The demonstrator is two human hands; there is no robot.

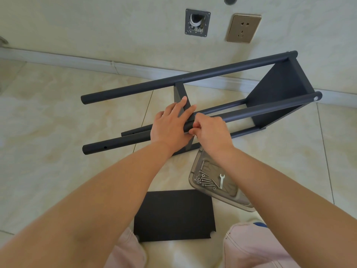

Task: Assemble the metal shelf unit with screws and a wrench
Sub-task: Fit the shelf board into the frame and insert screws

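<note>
Glossy beige tile floor [58, 117], wall socket [243, 28], left hand [170, 126] flat on shelf frame [193, 76], right hand [210, 130] fingers pinching a small part.

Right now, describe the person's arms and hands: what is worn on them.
Both forearms are bare up to the frame edge: no sleeves in view. The left hand and right hand wear no gloves; no rings, watch or bracelets show.
</note>
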